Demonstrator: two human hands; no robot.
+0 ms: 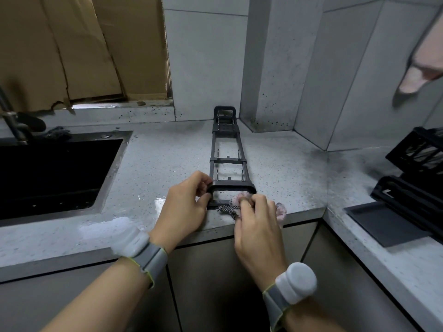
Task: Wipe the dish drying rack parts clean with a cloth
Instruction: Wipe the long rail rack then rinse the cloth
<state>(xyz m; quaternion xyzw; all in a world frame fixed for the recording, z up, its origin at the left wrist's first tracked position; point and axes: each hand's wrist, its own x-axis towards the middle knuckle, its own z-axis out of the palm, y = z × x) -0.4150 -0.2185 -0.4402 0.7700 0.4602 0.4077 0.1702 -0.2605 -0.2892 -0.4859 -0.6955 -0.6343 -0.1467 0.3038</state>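
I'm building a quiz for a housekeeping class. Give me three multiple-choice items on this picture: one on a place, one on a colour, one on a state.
1. Where does the long black plastic rack frame lie?
A. in the sink
B. on the speckled grey countertop
C. on the floor

2. What colour is the crumpled cloth?
A. pinkish with a dark patterned patch
B. plain green
C. bright yellow

3. What is the left hand doing?
A. resting flat
B. hanging idle
C. gripping the frame's near end

Answers: 1 B, the frame stretches across the countertop toward the wall; 2 A, pink folds show around the right hand; 3 C, fingers curl round the end loop.
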